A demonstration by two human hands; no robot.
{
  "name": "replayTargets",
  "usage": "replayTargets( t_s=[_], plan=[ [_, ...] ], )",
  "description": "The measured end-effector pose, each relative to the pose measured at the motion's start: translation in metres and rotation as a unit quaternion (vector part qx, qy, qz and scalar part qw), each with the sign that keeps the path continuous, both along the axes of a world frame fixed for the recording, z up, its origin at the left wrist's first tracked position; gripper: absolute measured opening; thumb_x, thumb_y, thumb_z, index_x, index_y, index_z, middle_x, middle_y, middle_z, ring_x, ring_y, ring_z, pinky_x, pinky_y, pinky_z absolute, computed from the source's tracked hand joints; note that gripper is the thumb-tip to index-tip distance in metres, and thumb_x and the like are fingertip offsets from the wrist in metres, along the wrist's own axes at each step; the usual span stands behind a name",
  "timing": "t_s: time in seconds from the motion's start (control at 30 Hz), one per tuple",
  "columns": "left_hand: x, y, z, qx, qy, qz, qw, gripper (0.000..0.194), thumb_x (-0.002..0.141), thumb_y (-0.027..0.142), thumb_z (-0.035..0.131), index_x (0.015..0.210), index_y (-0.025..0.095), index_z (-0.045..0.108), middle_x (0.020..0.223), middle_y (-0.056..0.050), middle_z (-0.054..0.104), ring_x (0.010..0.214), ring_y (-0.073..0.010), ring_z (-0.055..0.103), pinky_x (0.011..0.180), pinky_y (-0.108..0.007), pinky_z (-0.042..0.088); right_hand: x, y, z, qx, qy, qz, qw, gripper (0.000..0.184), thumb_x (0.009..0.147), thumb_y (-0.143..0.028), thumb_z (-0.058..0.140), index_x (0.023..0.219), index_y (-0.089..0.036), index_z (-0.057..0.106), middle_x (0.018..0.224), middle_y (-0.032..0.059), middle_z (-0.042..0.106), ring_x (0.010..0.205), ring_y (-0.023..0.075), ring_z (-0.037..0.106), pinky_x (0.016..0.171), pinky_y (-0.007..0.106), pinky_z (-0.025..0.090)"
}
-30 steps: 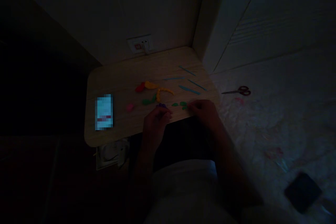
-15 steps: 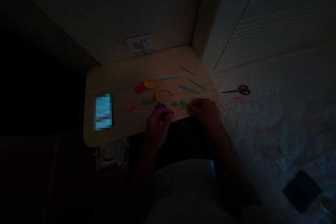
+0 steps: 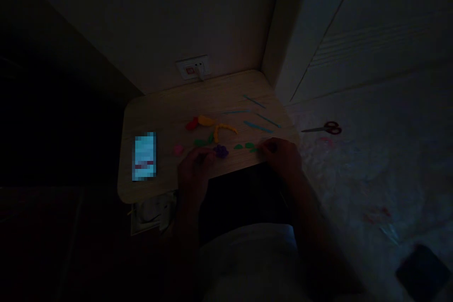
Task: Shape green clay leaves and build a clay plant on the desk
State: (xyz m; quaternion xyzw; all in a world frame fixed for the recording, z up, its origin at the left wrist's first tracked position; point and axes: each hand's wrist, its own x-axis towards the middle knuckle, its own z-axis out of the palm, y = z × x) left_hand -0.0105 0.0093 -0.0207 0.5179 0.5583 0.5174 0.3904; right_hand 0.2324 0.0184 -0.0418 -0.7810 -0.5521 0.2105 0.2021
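My left hand [image 3: 194, 172] is at the table's near edge, its fingers loosely bent and slightly apart. Its fingertips are beside the left edge of a purple clay flower [image 3: 221, 151]; whether they touch it is hard to tell in the dim light. My right hand [image 3: 283, 155] is closed in a pinch at the right end of a small green clay leaf [image 3: 253, 150]. Two more green leaves lie close by, one [image 3: 249, 145] just above and another [image 3: 238, 146] to the left. A pink clay lump [image 3: 178, 150] lies left of my left hand.
On the wooden table [image 3: 159, 108] are red clay [image 3: 192, 123], orange clay [image 3: 206, 121], a curved orange strand [image 3: 226, 127], green clay [image 3: 200, 142] and several blue modelling sticks [image 3: 258, 127]. A lit phone [image 3: 144, 156] lies at left. Scissors [image 3: 331, 128] rest beyond the right edge.
My left hand has moved left, uncovering the purple flower. My right hand stays by the green leaves. The whole view has shifted slightly.
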Motion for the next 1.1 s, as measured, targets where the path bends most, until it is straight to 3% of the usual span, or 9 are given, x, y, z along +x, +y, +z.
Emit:
replayTargets(
  t_s=[0.2,0.33,0.5,0.7,0.87,1.0,1.1],
  plan=[
    [-0.017,0.004,-0.011,-0.003,-0.003,0.052,0.999,0.011,0.084,0.033,0.078,0.083,0.023,0.075,0.079,-0.001,0.073,0.076,-0.0175,0.066,0.073,-0.028,0.054,-0.006,-0.001,-0.001,-0.012,-0.014,0.02,1.0,0.017,0.089,-0.037,0.073,0.097,-0.025,0.082,0.093,0.0104,0.082,0.084,0.0297,0.074,0.069,0.036,0.048],
    [-0.008,0.001,-0.006,-0.003,0.009,0.02,1.0,0.009,0.086,0.031,0.074,0.082,0.023,0.074,0.081,-0.002,0.074,0.079,-0.0181,0.068,0.076,-0.029,0.054,-0.006,0.0,0.0,0.005,-0.014,0.051,0.999,0.012,0.089,-0.029,0.068,0.09,-0.023,0.078,0.097,0.0113,0.08,0.086,0.0282,0.072,0.071,0.035,0.047],
    [0.021,-0.008,-0.006,-0.01,0.035,-0.049,0.998,0.007,0.089,0.027,0.072,0.092,0.021,0.075,0.093,-0.003,0.078,0.084,-0.0182,0.07,0.079,-0.029,0.054,-0.003,-0.003,-0.001,0.098,0.178,0.1,0.974,0.009,0.086,-0.028,0.069,0.084,-0.02,0.071,0.083,0.0045,0.075,0.075,0.0195,0.066,0.07,0.031,0.047],
    [0.041,-0.013,-0.018,-0.056,-0.012,-0.081,0.995,0.018,0.09,0.031,0.075,0.105,0.021,0.077,0.096,-0.005,0.078,0.084,-0.0182,0.071,0.077,-0.028,0.056,-0.012,-0.008,0.007,0.101,0.388,0.117,0.908,0.018,0.08,-0.036,0.079,0.091,-0.021,0.074,0.081,0.0014,0.074,0.073,0.0174,0.064,0.066,0.029,0.048],
    [0.041,-0.012,-0.014,-0.076,-0.062,-0.087,0.991,0.015,0.084,0.032,0.079,0.093,0.02,0.078,0.091,-0.004,0.078,0.084,-0.0192,0.073,0.08,-0.03,0.058,-0.018,-0.012,0.013,0.067,0.398,0.142,0.904,0.019,0.082,-0.036,0.079,0.094,-0.022,0.081,0.085,0.0033,0.078,0.074,0.0185,0.066,0.068,0.03,0.05],
    [0.041,-0.01,-0.009,-0.099,-0.075,-0.069,0.99,0.013,0.08,0.032,0.079,0.083,0.019,0.076,0.077,-0.002,0.075,0.074,-0.0168,0.069,0.073,-0.028,0.056,-0.019,-0.013,0.014,0.063,0.392,0.154,0.905,0.016,0.081,-0.035,0.079,0.089,-0.022,0.082,0.081,0.0032,0.079,0.075,0.0199,0.068,0.069,0.031,0.052],
    [0.043,-0.009,-0.008,-0.107,-0.113,-0.056,0.986,0.017,0.076,0.031,0.082,0.085,0.019,0.074,0.078,-0.001,0.074,0.069,-0.0149,0.068,0.069,-0.027,0.056,-0.02,-0.014,0.017,0.061,0.405,0.158,0.899,0.014,0.081,-0.035,0.08,0.087,-0.022,0.081,0.081,0.003,0.079,0.074,0.0197,0.069,0.068,0.031,0.052]
  ],
)
